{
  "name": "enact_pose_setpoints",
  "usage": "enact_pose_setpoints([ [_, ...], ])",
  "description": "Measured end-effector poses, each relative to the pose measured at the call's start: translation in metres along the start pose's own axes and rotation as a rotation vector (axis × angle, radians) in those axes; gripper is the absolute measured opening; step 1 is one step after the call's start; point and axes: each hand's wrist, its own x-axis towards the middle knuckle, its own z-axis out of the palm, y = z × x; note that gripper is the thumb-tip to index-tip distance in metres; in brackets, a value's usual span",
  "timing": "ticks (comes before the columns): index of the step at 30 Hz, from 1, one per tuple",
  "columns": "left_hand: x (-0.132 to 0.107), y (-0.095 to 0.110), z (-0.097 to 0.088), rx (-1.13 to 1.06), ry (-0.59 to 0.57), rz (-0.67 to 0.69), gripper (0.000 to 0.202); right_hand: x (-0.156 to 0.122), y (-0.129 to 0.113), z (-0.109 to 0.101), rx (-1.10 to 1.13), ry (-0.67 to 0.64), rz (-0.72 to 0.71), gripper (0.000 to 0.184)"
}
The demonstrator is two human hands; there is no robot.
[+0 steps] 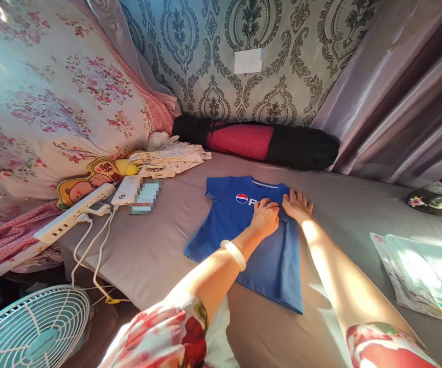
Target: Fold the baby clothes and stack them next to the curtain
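Note:
A blue short-sleeved T-shirt (pixel 221 225) with a round red, white and blue logo and partly covered white lettering lies on the grey bed sheet (pixel 159 266). Its neckline points away from me, and the sleeve on the left is spread out. My left hand (pixel 265 219) is closed on the chest of the shirt, fingers bent over the lettering, with a pale bangle on the wrist. Close beside it, my right hand (pixel 298 205) grips the shirt's right shoulder edge; the sleeve there is hidden or turned in. Creases run down the shirt below both hands.
A black and red long bag (pixel 239 140) lies along the wall. At left are crumpled cloth (pixel 177 156), a phone-like blurred item (pixel 145 197), a white power strip (pixel 75 212) with cables and a fan (pixel 32 332). Plastic packages (pixel 423 271) and a dark bottle (pixel 439 197) lie right.

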Motion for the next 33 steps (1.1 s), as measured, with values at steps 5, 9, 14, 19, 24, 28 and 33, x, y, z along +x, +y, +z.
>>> enact_pose_setpoints([
  [5, 0.0, 0.002, -0.003, -0.013, 0.022, -0.078, 0.033, -0.003, 0.002, 0.013, -0.076, 0.078, -0.026, 0.063],
  [9, 0.0, 0.005, -0.007, -0.06, 0.043, -0.131, 0.03, -0.005, 0.0, 0.006, -0.09, 0.09, -0.032, 0.063],
  [14, 0.001, 0.007, -0.013, -0.141, 0.057, -0.252, 0.03, -0.016, -0.014, 0.007, -0.117, 0.131, -0.135, 0.063],
  [19, 0.001, 0.004, -0.016, -0.191, 0.06, -0.321, 0.029, -0.025, -0.022, 0.021, -0.151, 0.1, -0.131, 0.064],
  [24, 0.0, 0.004, -0.015, -0.169, 0.05, -0.312, 0.026, -0.029, -0.022, 0.025, -0.173, 0.145, -0.145, 0.064],
  [28, 0.003, 0.003, -0.012, -0.167, 0.05, -0.317, 0.026, -0.027, -0.021, 0.016, -0.098, 0.101, -0.142, 0.063],
  [33, 0.007, -0.009, -0.016, -0.209, -0.023, -0.256, 0.03, -0.041, -0.007, -0.002, 0.074, 0.029, -0.111, 0.062],
])
